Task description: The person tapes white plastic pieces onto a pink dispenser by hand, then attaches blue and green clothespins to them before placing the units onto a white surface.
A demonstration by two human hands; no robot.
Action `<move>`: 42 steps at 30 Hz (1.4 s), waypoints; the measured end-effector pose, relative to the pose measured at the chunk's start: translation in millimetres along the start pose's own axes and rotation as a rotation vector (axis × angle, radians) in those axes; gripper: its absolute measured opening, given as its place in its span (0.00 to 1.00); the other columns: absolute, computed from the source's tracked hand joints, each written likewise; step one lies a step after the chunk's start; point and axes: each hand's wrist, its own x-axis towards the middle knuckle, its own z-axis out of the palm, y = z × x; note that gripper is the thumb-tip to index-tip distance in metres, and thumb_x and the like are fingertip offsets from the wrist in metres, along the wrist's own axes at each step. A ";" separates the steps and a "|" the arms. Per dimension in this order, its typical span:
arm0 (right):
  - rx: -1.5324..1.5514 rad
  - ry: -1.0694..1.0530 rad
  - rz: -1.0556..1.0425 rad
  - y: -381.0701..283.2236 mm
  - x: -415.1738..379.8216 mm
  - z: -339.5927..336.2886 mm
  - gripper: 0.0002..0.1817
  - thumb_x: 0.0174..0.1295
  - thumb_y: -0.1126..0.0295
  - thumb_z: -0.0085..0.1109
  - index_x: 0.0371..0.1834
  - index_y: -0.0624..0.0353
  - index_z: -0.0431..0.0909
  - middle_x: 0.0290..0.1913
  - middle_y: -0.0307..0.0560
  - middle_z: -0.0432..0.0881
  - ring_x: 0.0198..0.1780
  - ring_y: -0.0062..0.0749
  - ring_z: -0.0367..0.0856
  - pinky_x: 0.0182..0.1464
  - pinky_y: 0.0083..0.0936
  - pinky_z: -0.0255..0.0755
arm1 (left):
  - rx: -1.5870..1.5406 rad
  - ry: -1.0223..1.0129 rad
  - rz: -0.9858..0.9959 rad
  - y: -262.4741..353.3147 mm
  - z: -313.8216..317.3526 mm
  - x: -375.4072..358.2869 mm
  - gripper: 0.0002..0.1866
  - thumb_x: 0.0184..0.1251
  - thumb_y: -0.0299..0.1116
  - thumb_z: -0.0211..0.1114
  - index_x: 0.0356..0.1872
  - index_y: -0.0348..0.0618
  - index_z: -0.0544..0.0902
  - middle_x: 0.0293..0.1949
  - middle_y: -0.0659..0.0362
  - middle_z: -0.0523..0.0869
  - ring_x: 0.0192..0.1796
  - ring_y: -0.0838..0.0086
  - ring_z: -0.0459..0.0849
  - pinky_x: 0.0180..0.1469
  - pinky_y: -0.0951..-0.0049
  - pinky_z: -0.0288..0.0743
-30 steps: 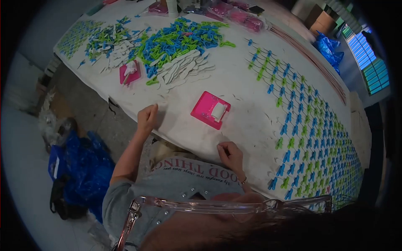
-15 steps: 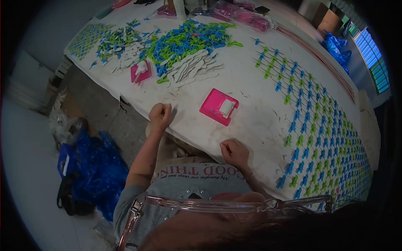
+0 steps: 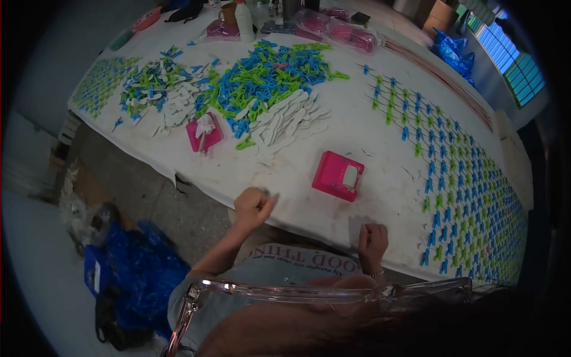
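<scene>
My left hand [image 3: 253, 207] rests on the near edge of the white-covered table, fingers curled in and thumb against them; nothing shows in it. Also at the edge, my right hand [image 3: 373, 243] is a loose fist with a bracelet at the wrist, and no object shows in it. Between and beyond the hands sits a pink plastic tray [image 3: 324, 176] with a small white block [image 3: 350, 177] at its right side. Farther left stands a smaller pink dish [image 3: 193, 138] holding crumpled white material [image 3: 205, 124] and a short stick.
A heap of blue and green clothespins [image 3: 267, 74] lies beyond, with flat whitish strips [image 3: 288, 122] before it. Rows of clothespins on thin wires [image 3: 458, 184] cover the right side. A white bottle [image 3: 244, 22] and pink bags [image 3: 333, 30] stand at the back. Blue plastic [image 3: 143, 268] lies on the floor.
The camera view has tilted up, so the table's things appear lower. Both hands stay at the table edge; the right hand has turned, its curled fingers now pointing upward in view.
</scene>
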 end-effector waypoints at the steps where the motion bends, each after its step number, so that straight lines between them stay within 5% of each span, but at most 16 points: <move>1: -0.064 0.031 -0.022 1.4 -0.9 1.2 0.05 0.56 0.74 0.63 0.29 0.61 0.76 0.29 0.49 0.75 0.32 0.44 0.74 0.33 0.37 0.68 | -0.031 -0.050 0.046 -0.4 -3.2 1.6 0.16 0.49 0.27 0.71 0.14 0.44 0.69 0.15 0.58 0.70 0.20 0.64 0.71 0.23 0.67 0.62; 13: -0.208 0.202 -0.081 3.9 -12.0 6.6 0.05 0.56 0.76 0.61 0.29 0.61 0.73 0.25 0.49 0.73 0.28 0.45 0.71 0.30 0.36 0.65 | -0.217 -0.238 0.271 -17.7 -19.5 8.1 0.16 0.48 0.28 0.71 0.14 0.45 0.70 0.15 0.60 0.71 0.19 0.64 0.71 0.21 0.67 0.62; 20: -0.155 0.163 -0.135 1.2 -11.6 3.9 0.06 0.56 0.76 0.61 0.25 0.61 0.73 0.23 0.47 0.72 0.26 0.42 0.71 0.28 0.35 0.64 | -0.257 -0.223 0.210 -12.6 -20.7 -11.4 0.14 0.50 0.28 0.70 0.16 0.44 0.71 0.17 0.59 0.71 0.22 0.63 0.72 0.24 0.65 0.63; 22: -0.085 0.184 -0.169 -1.4 -10.9 3.1 0.08 0.58 0.75 0.60 0.23 0.61 0.72 0.22 0.48 0.71 0.25 0.43 0.70 0.29 0.35 0.63 | -0.314 -0.360 0.279 -4.9 -21.9 -28.8 0.14 0.53 0.30 0.69 0.17 0.42 0.71 0.19 0.57 0.72 0.24 0.61 0.73 0.27 0.64 0.65; 26: -0.041 0.151 -0.202 -1.3 -14.3 1.7 0.08 0.59 0.75 0.60 0.23 0.61 0.72 0.23 0.47 0.71 0.25 0.42 0.70 0.28 0.34 0.63 | -0.260 -0.523 0.015 -42.6 5.9 -106.8 0.12 0.57 0.31 0.67 0.20 0.42 0.73 0.21 0.55 0.73 0.27 0.58 0.75 0.30 0.61 0.68; 32: 0.016 0.099 -0.194 5.7 -14.4 -3.6 0.05 0.57 0.76 0.60 0.26 0.61 0.74 0.25 0.48 0.74 0.28 0.42 0.73 0.30 0.32 0.66 | 0.047 -0.562 -0.251 -89.8 4.3 -168.1 0.12 0.60 0.41 0.66 0.30 0.45 0.77 0.36 0.51 0.78 0.39 0.54 0.79 0.41 0.58 0.75; 34: 0.116 0.226 -0.193 -11.5 2.8 -30.7 0.01 0.58 0.77 0.56 0.32 0.62 0.75 0.30 0.50 0.76 0.34 0.41 0.75 0.36 0.31 0.69 | 0.088 -0.611 -0.291 -90.5 6.1 -163.5 0.11 0.60 0.40 0.66 0.32 0.45 0.76 0.40 0.51 0.77 0.42 0.54 0.79 0.43 0.57 0.74; 36: -0.004 0.435 -0.441 -36.0 25.8 -76.1 0.05 0.59 0.76 0.54 0.37 0.64 0.75 0.35 0.51 0.77 0.39 0.41 0.75 0.42 0.32 0.71 | 0.103 -0.621 -0.315 -81.5 6.6 -153.8 0.10 0.60 0.39 0.65 0.34 0.45 0.77 0.40 0.50 0.78 0.43 0.53 0.79 0.45 0.57 0.75; 38: 0.223 0.713 -0.568 -51.3 41.6 -102.1 0.07 0.61 0.73 0.53 0.39 0.64 0.74 0.37 0.51 0.77 0.38 0.43 0.74 0.41 0.34 0.71 | 0.119 -0.642 -0.325 -78.8 17.7 -145.1 0.10 0.60 0.38 0.65 0.35 0.44 0.78 0.41 0.50 0.78 0.44 0.53 0.80 0.47 0.57 0.75; 40: 0.204 0.629 -0.584 -55.2 39.4 -113.0 0.06 0.60 0.74 0.54 0.39 0.64 0.74 0.36 0.51 0.77 0.37 0.43 0.75 0.41 0.34 0.71 | 0.070 -0.784 -0.234 -96.6 48.8 -142.4 0.13 0.61 0.41 0.62 0.43 0.47 0.80 0.47 0.48 0.79 0.48 0.48 0.78 0.51 0.56 0.74; 42: 0.207 0.376 -0.551 -52.7 35.7 -102.2 0.05 0.59 0.76 0.55 0.37 0.64 0.75 0.33 0.51 0.77 0.34 0.41 0.76 0.38 0.33 0.72 | 0.007 -0.699 -0.089 -115.3 94.1 -142.9 0.20 0.63 0.42 0.60 0.55 0.50 0.77 0.55 0.46 0.78 0.54 0.47 0.77 0.56 0.56 0.73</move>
